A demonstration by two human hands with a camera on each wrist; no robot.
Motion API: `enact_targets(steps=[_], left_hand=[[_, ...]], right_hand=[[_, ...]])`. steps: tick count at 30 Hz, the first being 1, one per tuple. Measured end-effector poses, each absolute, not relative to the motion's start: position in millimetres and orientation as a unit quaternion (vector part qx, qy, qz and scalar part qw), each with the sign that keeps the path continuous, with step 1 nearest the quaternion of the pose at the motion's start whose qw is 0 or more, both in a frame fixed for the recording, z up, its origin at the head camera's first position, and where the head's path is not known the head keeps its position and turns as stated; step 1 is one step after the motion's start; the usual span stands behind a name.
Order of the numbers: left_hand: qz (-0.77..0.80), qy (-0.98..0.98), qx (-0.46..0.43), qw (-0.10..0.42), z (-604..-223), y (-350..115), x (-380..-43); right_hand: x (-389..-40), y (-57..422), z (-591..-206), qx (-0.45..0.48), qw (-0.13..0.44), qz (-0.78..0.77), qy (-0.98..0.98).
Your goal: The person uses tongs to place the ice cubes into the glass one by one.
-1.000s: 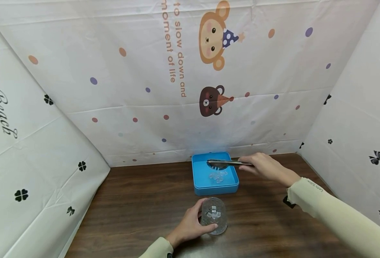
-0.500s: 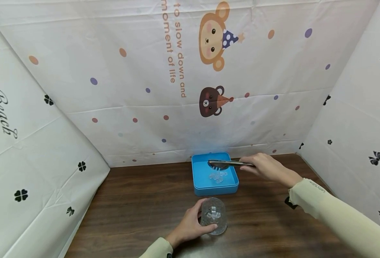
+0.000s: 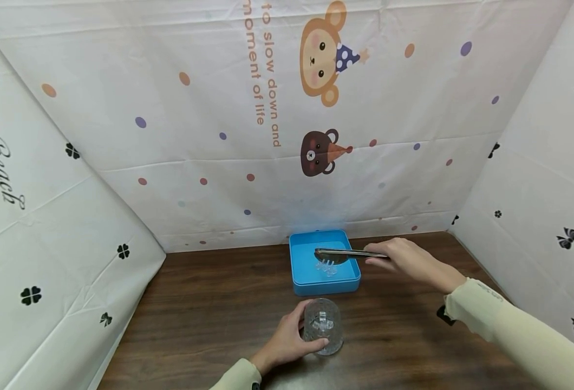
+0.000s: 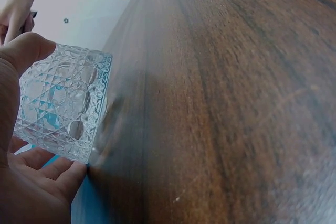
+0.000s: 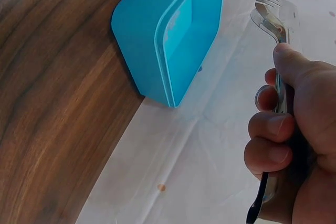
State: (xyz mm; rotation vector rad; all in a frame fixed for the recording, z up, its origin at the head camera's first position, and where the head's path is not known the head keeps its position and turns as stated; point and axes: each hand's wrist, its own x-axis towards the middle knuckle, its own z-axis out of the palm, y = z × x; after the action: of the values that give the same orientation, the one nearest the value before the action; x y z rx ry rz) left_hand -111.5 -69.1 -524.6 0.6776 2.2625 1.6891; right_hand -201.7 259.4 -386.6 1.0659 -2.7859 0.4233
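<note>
My left hand (image 3: 289, 340) curls round a clear cut-glass tumbler (image 3: 334, 342) on the table, its thumb and fingers on opposite sides. Several clear, ice-like cubes (image 3: 323, 322) lie inside it. My right hand (image 3: 409, 260) grips metal serving tongs (image 3: 338, 254) by the handle, thumb along the top. In the right wrist view the head of the tongs (image 5: 270, 20) shows a spoon-like side and a pronged side. The head overlaps the inside of a blue square box (image 3: 326, 289) in the head view, close over some clear pieces (image 3: 328, 270) there.
The dark wood table (image 3: 209, 314) extends on both sides of the box. A white printed cloth (image 3: 209, 130) stands behind it, with similar cloth panels on the left (image 3: 48, 244) and right (image 3: 535, 179).
My right hand has shifted slightly right and nearer me, and the tongs' head has come lower over the clear pieces. My left hand and the tumbler have stayed put.
</note>
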Motion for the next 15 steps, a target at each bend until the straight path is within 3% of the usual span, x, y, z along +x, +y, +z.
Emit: enact_targets(steps=[15], left_hand=[[0.588,0.765,0.239,0.111,-524,-69,-110]], right_hand=[[-170,253,-386,0.413,0.088,0.167,-0.891]])
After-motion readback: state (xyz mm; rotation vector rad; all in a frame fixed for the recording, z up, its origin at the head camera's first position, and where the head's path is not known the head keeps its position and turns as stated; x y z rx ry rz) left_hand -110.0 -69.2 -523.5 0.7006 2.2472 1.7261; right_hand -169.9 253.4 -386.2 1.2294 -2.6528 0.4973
